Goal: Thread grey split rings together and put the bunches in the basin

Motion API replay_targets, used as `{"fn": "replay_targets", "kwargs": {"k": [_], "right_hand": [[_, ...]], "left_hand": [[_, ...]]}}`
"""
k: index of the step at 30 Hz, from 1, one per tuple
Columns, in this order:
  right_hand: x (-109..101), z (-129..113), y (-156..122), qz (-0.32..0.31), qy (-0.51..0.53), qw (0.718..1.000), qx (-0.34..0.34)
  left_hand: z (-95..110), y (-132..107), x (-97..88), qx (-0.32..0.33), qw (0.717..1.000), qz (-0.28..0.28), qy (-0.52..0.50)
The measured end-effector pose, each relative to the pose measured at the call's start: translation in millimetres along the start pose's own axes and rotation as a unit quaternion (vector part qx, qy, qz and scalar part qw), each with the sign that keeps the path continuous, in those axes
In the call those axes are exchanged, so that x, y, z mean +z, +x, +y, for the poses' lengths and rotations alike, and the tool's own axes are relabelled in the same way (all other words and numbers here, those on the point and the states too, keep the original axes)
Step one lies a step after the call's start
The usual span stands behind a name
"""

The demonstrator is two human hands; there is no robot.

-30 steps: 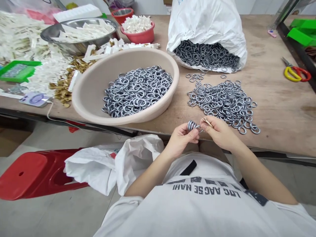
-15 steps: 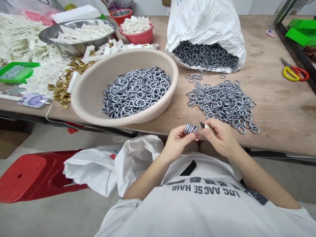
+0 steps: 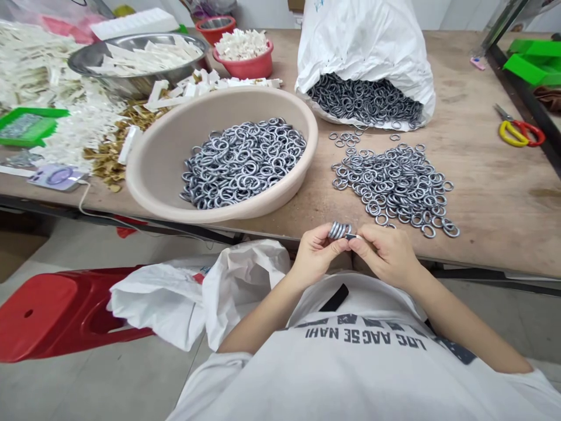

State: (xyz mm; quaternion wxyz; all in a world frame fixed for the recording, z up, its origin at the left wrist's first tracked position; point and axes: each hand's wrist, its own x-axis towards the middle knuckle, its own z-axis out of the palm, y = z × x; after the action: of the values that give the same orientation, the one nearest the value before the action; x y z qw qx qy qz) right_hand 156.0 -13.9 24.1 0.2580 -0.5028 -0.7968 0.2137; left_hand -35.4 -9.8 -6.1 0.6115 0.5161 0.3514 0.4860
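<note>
My left hand (image 3: 316, 252) pinches a small stack of grey metal rings (image 3: 339, 230) at the table's front edge. My right hand (image 3: 388, 252) is closed and pressed against the stack from the right, with a small dark-tipped piece (image 3: 352, 236) in its fingertips. Just beyond my hands a loose pile of the same rings (image 3: 397, 184) lies on the wooden table (image 3: 491, 175). A beige basin (image 3: 166, 158) to the left holds many more rings.
A white sack (image 3: 366, 44) spills rings at the back. White plastic pieces fill a steel bowl (image 3: 135, 58) and a red bowl (image 3: 245, 55). Scissors (image 3: 519, 131) lie far right. A red stool (image 3: 65, 313) and white bag (image 3: 197, 292) sit below left.
My right hand has moved left and closed the small gap to the ring stack, now touching it. My left hand has stayed almost in place with the stack.
</note>
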Motion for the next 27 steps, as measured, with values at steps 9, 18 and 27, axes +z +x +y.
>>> {"fn": "replay_targets", "kwargs": {"k": [9,18,27], "right_hand": [[0,45,38,0.048,-0.292,0.944,0.149],[-10,58,47,0.074,-0.217,0.962,0.145],[-4,19,22,0.018,0.432,0.889,0.149]], "left_hand": [[-7,1,-4.7,-0.015,0.993,0.057,-0.101],[-16,14,-4.3,-0.006,0.989,0.138,-0.044],[-10,18,12.6,-0.013,0.999,0.052,0.002]]}}
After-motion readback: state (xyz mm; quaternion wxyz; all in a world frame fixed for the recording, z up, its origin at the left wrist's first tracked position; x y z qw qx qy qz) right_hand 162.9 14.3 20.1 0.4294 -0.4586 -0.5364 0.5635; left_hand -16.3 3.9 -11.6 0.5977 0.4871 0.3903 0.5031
